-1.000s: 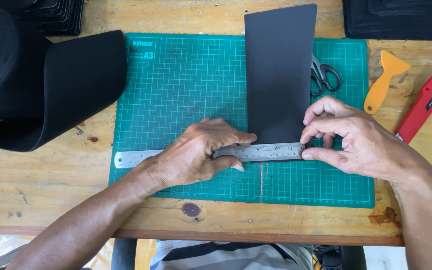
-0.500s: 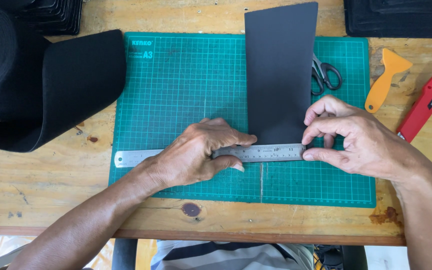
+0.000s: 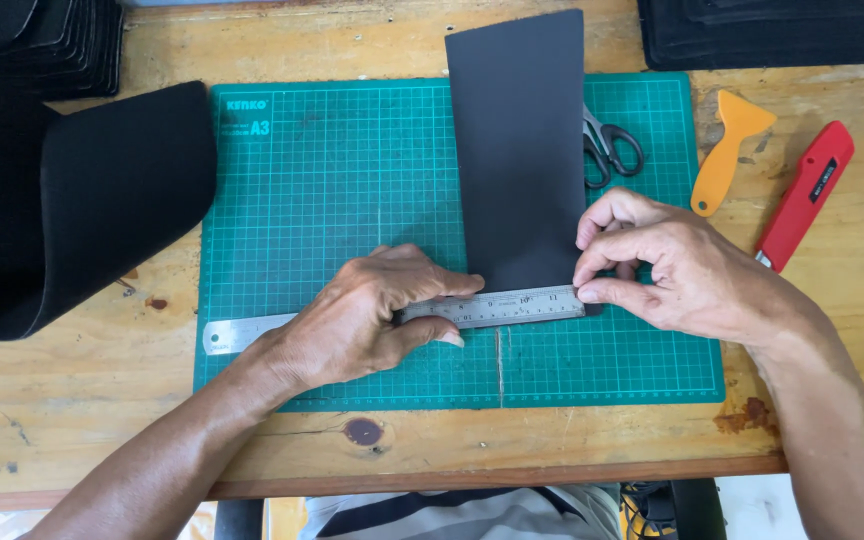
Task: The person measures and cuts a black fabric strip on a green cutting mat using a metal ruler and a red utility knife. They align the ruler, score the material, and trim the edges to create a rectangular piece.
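A black rectangular sheet (image 3: 517,140) lies upright on a green cutting mat (image 3: 332,190). A steel ruler (image 3: 512,305) lies across the sheet's lower edge. My left hand (image 3: 362,320) presses flat on the ruler's middle, fingers pointing right. My right hand (image 3: 672,260) pinches the ruler's right end and the sheet's lower right corner with thumb and fingertips.
Scissors (image 3: 612,145) lie partly under the sheet's right edge. An orange scraper (image 3: 727,150) and a red utility knife (image 3: 802,195) rest on the wooden table (image 3: 102,400) at right. A large roll of black material (image 3: 72,200) sits at left; black stacks (image 3: 772,30) at the back.
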